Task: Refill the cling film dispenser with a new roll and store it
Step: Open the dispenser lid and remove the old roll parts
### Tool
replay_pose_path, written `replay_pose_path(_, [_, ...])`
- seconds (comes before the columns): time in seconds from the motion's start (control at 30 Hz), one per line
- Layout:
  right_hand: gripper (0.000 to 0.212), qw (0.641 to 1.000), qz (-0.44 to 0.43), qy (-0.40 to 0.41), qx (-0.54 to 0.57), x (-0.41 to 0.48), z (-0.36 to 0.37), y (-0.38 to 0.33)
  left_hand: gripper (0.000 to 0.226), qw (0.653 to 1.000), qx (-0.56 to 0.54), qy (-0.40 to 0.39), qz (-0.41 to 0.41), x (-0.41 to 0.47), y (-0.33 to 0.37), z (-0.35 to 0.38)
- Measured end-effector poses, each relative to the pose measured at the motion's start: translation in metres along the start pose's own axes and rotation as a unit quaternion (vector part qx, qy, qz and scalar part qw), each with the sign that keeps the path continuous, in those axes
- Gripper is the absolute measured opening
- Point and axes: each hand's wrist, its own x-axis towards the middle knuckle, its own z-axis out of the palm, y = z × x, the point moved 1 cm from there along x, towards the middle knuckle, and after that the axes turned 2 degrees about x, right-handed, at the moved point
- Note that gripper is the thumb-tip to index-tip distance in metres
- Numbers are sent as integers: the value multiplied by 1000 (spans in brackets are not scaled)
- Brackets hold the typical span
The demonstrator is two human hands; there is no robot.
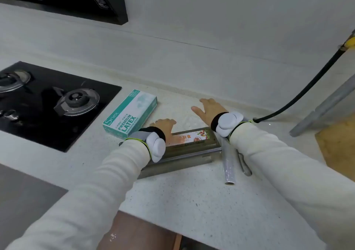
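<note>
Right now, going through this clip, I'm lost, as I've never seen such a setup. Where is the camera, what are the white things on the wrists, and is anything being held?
There is no robot here. A person works with bare hands, and the single picture comes from a camera worn on their head, looking down at a kitchen counter. The white pods strapped to both wrists look like worn devices, but I cannot tell what they are for. The left hand rests on the cling film dispenser, with its fingers bent over the far edge, seemingly gripping it. The right hand is open with fingers spread beyond the dispenser and holds nothing. A cling film roll lies by the dispenser's right end. A latex glove box and a gas hob sit to the left.
</note>
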Motion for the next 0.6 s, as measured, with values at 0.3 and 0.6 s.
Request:
replay_pose_path(0.3, [65,997,4,-73,-15,17,39,18,96,998,28,-50,-17,2,3,36])
replay_pose_path(0.6, [64,994,8,-99,-38,16,56,24,114,995,94,-32,-5,5,-2,53])
